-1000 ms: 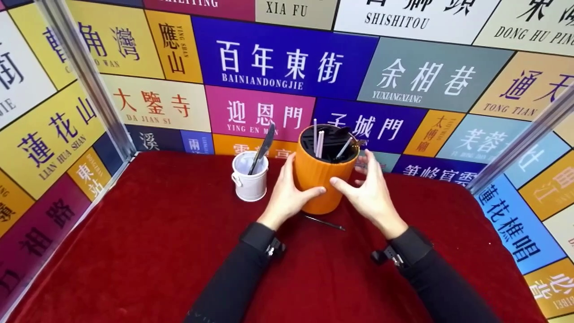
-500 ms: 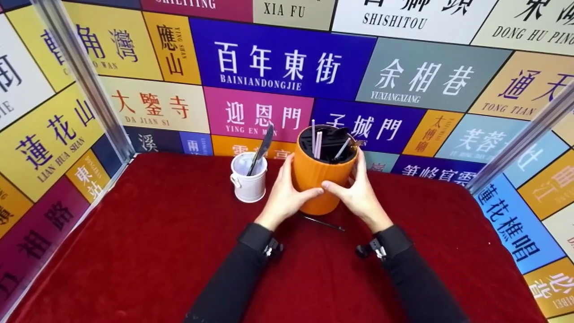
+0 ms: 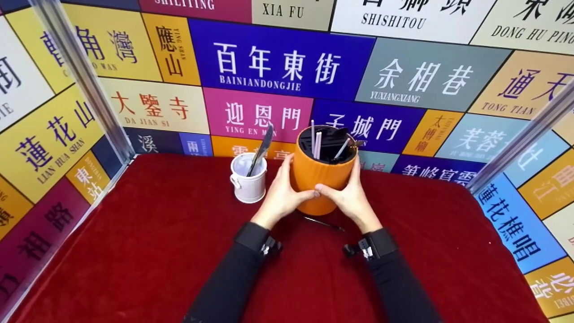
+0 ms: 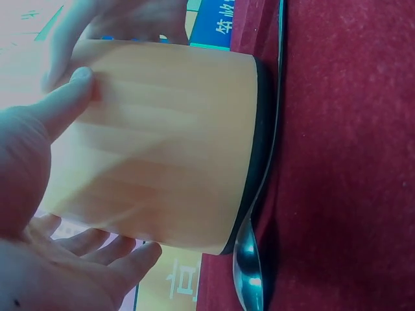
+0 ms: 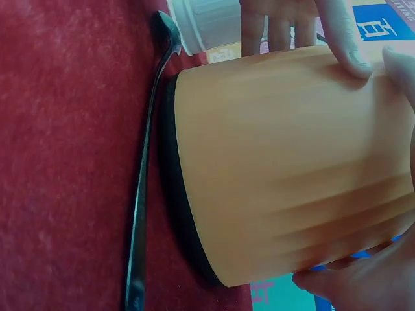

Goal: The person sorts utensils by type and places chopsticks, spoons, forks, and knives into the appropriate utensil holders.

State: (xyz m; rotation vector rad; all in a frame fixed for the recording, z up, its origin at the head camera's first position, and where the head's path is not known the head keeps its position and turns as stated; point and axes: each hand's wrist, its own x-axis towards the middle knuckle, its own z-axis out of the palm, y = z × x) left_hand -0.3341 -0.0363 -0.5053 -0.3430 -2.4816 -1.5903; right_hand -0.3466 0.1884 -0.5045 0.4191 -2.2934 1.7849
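An orange round knife block (image 3: 323,172) with a black slotted top stands upright on the red cloth. Several thin pale sticks (image 3: 317,146) and some dark pieces poke out of its top. My left hand (image 3: 282,195) grips its left side, fingers wrapped behind and thumb across the front. From the right, my right hand (image 3: 353,199) clasps it the same way, the two thumb tips meeting in front. A long-handled metal spoon (image 4: 249,262) lies on the cloth right along the block's black base, its bowl toward the left.
A small white bucket (image 3: 250,190) stands just left of the block, with a dark-bladed knife (image 3: 261,150) leaning in it. Behind the red cloth (image 3: 148,242) rises a wall of coloured signs (image 3: 287,63), with metal posts (image 3: 96,89) at the corners.
My right hand has closed in from the right onto the block, its thumb sliding left to meet the left thumb. The left hand, block, bucket and spoon have stayed nearly in place.
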